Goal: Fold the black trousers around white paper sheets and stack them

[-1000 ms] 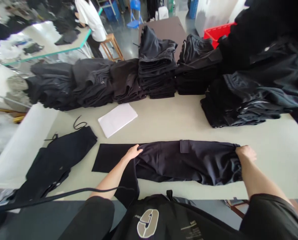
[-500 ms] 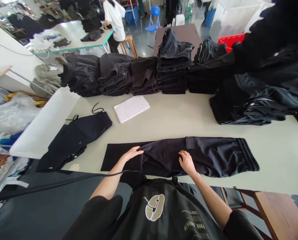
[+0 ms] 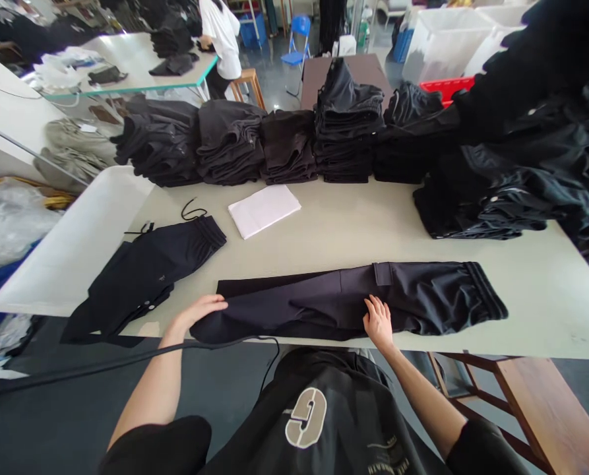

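Observation:
Dark cargo trousers (image 3: 318, 297) lie lengthwise along the near edge of the table, their elastic waistband at the right and a flapped pocket on the upper side. The hem end of the top leg is held by my left hand (image 3: 201, 313), fingers closed over the fabric and thumb out of sight. On the thigh, just below the pocket, my right hand (image 3: 379, 322) rests with its fingers apart and slightly bent. A second dark pair of trousers (image 3: 148, 270), folded and with a drawstring, lies at the left.
Stacks of folded black garments (image 3: 229, 142) line the far side of the table (image 3: 353, 224). More black clothing (image 3: 502, 191) is piled at the right. A white folded sheet (image 3: 264, 211) lies mid-table. A black cable (image 3: 126, 359) crosses before me. Another person (image 3: 219, 39) stands beyond.
My left hand has moved left with the top leg's hem end, and the leg now lies longer and flatter. My right hand stays on the thigh, its fingers a little more spread.

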A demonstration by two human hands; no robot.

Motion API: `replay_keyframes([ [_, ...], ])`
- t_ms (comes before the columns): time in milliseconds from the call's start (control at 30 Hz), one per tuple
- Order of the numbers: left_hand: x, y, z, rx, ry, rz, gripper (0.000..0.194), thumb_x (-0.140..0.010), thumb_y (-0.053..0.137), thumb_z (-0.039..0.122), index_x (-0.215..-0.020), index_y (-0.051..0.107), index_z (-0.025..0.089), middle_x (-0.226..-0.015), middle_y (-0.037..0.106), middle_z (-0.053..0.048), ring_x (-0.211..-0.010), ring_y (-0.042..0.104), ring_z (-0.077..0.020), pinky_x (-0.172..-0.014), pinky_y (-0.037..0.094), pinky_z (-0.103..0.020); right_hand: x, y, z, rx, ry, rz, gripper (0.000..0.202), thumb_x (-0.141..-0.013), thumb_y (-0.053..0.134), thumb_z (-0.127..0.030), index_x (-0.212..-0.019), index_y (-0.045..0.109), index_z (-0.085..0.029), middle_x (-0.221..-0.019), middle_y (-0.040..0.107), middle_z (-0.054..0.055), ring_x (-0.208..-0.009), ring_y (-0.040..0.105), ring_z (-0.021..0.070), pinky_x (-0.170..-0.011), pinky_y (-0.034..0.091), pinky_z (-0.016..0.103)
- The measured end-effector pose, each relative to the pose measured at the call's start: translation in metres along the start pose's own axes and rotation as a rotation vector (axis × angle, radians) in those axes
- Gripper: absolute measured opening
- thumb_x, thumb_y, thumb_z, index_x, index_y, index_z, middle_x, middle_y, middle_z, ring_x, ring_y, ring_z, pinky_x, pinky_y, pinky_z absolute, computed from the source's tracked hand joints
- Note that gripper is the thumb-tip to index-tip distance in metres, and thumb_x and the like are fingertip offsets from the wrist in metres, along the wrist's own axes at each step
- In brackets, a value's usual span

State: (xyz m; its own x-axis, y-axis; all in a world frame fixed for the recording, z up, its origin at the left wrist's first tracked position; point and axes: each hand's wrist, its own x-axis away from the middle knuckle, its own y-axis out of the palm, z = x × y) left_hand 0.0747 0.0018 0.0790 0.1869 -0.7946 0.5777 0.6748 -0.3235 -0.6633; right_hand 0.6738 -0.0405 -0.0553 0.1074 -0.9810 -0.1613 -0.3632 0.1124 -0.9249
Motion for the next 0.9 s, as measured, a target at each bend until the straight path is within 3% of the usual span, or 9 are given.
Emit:
replay_keyframes([
  [67, -0.021, -0.014, -0.001, 0.051, 0.029, 0.102, 0.035, -0.072, 0.071, 0.053, -0.085, 0.070, 0.020, -0.092, 0.076, -0.005, -0.091, 0.072, -0.0259, -0.080, 0.057, -0.032, -0.002, -0.003, -0.003, 0.010, 0.013, -0.018, 0.059, -0.087, 0.044, -0.014, -0.145, 0.052, -0.019, -0.150, 0.056, 0.015, -0.142, 0.046, 0.0323, -0.121, 0.031, 0.057],
  [167, -0.043, -0.007, -0.008, 0.173, -0.072, 0.295, 0.041, -0.075, 0.073, 0.046, -0.105, 0.069, 0.018, -0.107, 0.076, -0.011, -0.103, 0.071, -0.0253, -0.085, 0.059, -0.032, -0.003, -0.007, -0.011, 0.035, 0.035, -0.010, 0.058, -0.087, 0.044, -0.015, -0.145, 0.051, -0.022, -0.147, 0.058, 0.015, -0.139, 0.049, 0.0339, -0.119, 0.032, 0.059],
  [300, -0.043, 0.020, -0.033, 0.270, -0.194, 0.246, 0.050, -0.081, 0.071, 0.050, -0.117, 0.064, 0.016, -0.113, 0.075, -0.015, -0.105, 0.072, -0.0252, -0.076, 0.060, -0.032, 0.009, -0.012, -0.018, 0.048, 0.034, -0.006, 0.050, -0.093, 0.046, -0.024, -0.142, 0.053, -0.024, -0.142, 0.059, 0.017, -0.133, 0.053, 0.0358, -0.114, 0.037, 0.060],
  [467, -0.043, 0.028, -0.058, 0.108, -0.170, 0.289, 0.030, -0.076, 0.072, 0.040, -0.095, 0.072, 0.017, -0.100, 0.079, -0.014, -0.109, 0.071, -0.0323, -0.087, 0.056, -0.035, 0.029, -0.022, -0.009, 0.054, -0.068, -0.143, 0.050, -0.095, 0.053, -0.037, -0.142, 0.054, -0.021, -0.149, 0.052, 0.019, -0.138, 0.049, 0.0367, -0.115, 0.039, 0.056],
  [567, -0.054, 0.028, -0.059, 0.082, -0.160, 0.379, 0.031, -0.081, 0.061, 0.041, -0.097, 0.073, 0.017, -0.096, 0.078, -0.011, -0.102, 0.072, -0.0310, -0.086, 0.055, -0.035, 0.029, -0.030, 0.001, 0.079, -0.110, -0.225, 0.051, -0.093, 0.056, -0.036, -0.143, 0.054, -0.024, -0.151, 0.052, 0.017, -0.138, 0.049, 0.0357, -0.115, 0.039, 0.055],
  [700, -0.060, 0.034, -0.050, -0.013, -0.128, 0.386, 0.035, -0.089, 0.052, 0.040, -0.105, 0.069, 0.014, -0.105, 0.076, -0.014, -0.102, 0.070, -0.0283, -0.088, 0.053, -0.033, 0.015, -0.039, 0.001, 0.159, -0.129, -0.293, 0.050, -0.089, 0.056, -0.024, -0.139, 0.057, -0.024, -0.149, 0.054, 0.016, -0.134, 0.051, 0.0347, -0.111, 0.041, 0.052],
  [800, -0.048, 0.051, -0.044, -0.142, -0.222, 0.407, 0.041, -0.092, 0.053, 0.037, -0.118, 0.063, 0.008, -0.119, 0.070, -0.024, -0.116, 0.066, -0.0333, -0.097, 0.051, -0.038, 0.001, -0.045, -0.009, 0.258, -0.075, -0.339, 0.045, -0.088, 0.050, -0.011, -0.130, 0.062, -0.022, -0.138, 0.060, 0.017, -0.124, 0.055, 0.0331, -0.099, 0.046, 0.046],
  [900, -0.025, 0.079, -0.042, -0.279, -0.335, 0.462, 0.053, -0.095, 0.052, 0.039, -0.135, 0.052, 0.003, -0.129, 0.061, -0.032, -0.121, 0.063, -0.0397, -0.095, 0.052, -0.047, -0.016, -0.052, -0.020, 0.372, -0.014, -0.415, 0.037, -0.095, 0.043, -0.009, -0.122, 0.066, -0.020, -0.127, 0.063, 0.018, -0.114, 0.056, 0.0321, -0.090, 0.046, 0.042],
])
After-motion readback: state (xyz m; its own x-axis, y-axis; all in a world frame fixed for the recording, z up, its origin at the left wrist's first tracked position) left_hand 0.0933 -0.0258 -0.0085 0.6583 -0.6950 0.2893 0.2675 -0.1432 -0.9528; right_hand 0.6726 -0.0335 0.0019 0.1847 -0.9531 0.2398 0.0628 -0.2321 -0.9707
